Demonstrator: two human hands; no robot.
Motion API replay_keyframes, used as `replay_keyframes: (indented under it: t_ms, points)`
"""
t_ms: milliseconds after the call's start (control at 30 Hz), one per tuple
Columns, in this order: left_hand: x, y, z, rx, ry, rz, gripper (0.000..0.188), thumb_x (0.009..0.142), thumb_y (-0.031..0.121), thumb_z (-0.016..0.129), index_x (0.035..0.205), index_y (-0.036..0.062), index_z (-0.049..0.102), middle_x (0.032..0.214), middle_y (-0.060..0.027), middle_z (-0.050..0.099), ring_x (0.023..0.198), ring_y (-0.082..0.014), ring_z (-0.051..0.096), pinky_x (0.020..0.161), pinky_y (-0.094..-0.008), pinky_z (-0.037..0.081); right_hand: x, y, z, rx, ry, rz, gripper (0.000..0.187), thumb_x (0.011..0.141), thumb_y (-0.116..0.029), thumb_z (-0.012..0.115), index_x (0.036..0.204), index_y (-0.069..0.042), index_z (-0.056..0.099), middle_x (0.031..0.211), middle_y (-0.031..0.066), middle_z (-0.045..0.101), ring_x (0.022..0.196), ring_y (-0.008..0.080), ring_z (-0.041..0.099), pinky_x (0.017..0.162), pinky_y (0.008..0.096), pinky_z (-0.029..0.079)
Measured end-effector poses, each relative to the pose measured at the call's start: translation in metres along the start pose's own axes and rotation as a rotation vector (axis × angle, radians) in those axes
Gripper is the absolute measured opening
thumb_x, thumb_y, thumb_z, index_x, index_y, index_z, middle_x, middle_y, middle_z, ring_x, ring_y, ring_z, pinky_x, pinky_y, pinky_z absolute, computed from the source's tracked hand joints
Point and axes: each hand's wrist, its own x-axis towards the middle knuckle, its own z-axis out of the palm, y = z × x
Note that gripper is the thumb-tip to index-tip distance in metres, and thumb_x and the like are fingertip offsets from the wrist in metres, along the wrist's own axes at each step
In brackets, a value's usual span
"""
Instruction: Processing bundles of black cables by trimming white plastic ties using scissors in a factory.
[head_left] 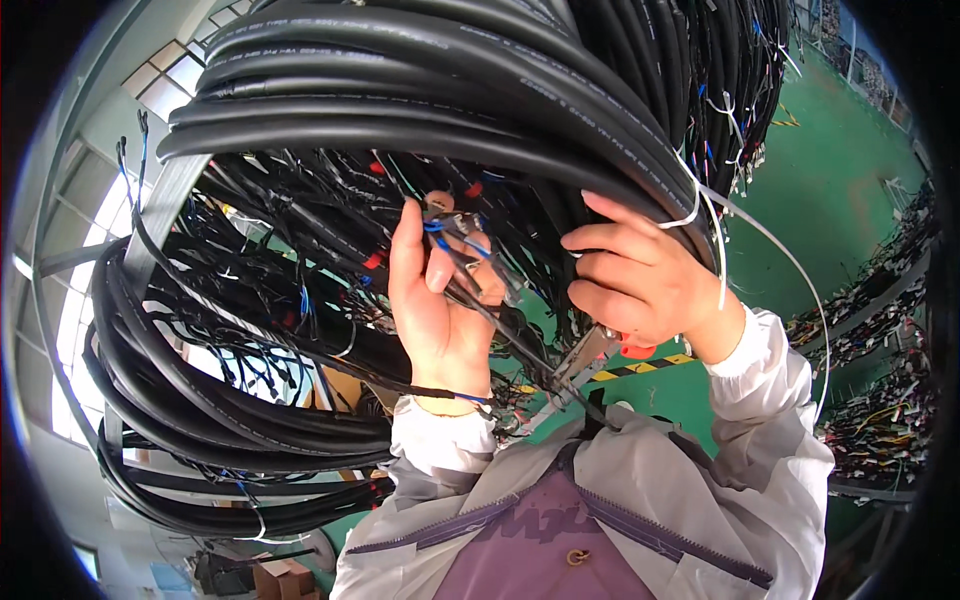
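Note:
My left hand (435, 310) is raised palm up under a thick coil of black cable (400, 85). Its fingers curl round a small bunch of wire ends (450, 235), some of them blue. To its right, my right hand (640, 275) is closed, with its back toward me and its fingertips bent inward. Under that hand's palm is a hand tool (588, 352) with a grey metal front and red grips; its exact kind is partly hidden. A white cable tie (692, 205) binds the coil just above my right hand.
Dark wires with red and blue parts hang behind my left hand. More black cable coils (230, 420) hang at the left on a metal frame (165, 210). Wire bundles (880, 400) line the right side. Yellow-black tape (645, 366) marks the green floor (800, 210).

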Motion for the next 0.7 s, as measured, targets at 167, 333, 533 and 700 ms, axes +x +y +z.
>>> replay_keyframes:
  t_ms: [167,333,533,700]
  points:
    - [0.001,-0.003,0.001,0.09,0.135,0.073,0.025,0.094,0.027,0.047,0.098,0.0029,0.054,0.052,0.0067,0.031,0.049,-0.0034,0.027,0.041,-0.021,0.019,0.003,0.0,-0.002,0.017,-0.041,0.003,0.016,0.071,-0.009,0.059,0.085,-0.001,0.055,0.079,0.0116,0.054,0.086,0.0328,0.058,0.092,0.0574,0.041]
    - [-0.011,-0.009,-0.009,0.766,0.157,0.217,0.034,0.093,0.037,0.045,0.103,0.0054,0.052,0.068,0.0063,0.04,0.055,-0.0016,0.034,0.05,-0.0182,0.028,0.0,-0.001,-0.005,0.085,0.024,0.072,0.028,0.065,-0.009,0.062,0.091,0.0,0.056,0.084,0.0126,0.052,0.088,0.033,0.055,0.094,0.0537,0.041]
    - [-0.015,-0.051,-0.071,2.217,-0.187,0.389,0.046,0.077,0.013,0.06,0.113,-0.0116,0.045,0.102,-0.0204,0.052,0.088,-0.0352,0.053,0.074,-0.0413,0.041,0.018,-0.017,0.011,0.251,0.167,0.208,0.035,0.064,-0.003,0.06,0.098,-0.002,0.057,0.098,0.0138,0.056,0.09,0.0324,0.056,0.079,0.0416,0.047]
    - [-0.005,-0.061,-0.053,1.656,-0.214,0.725,0.021,0.073,0.02,0.058,0.089,0.0064,0.058,0.085,-0.0128,0.056,0.089,-0.0338,0.054,0.07,-0.04,0.044,0.051,-0.022,0.017,0.174,-0.178,0.132,0.038,0.071,-0.025,0.055,0.103,-0.005,0.06,0.102,0.0102,0.06,0.111,0.0319,0.051,0.095,0.0472,0.035]
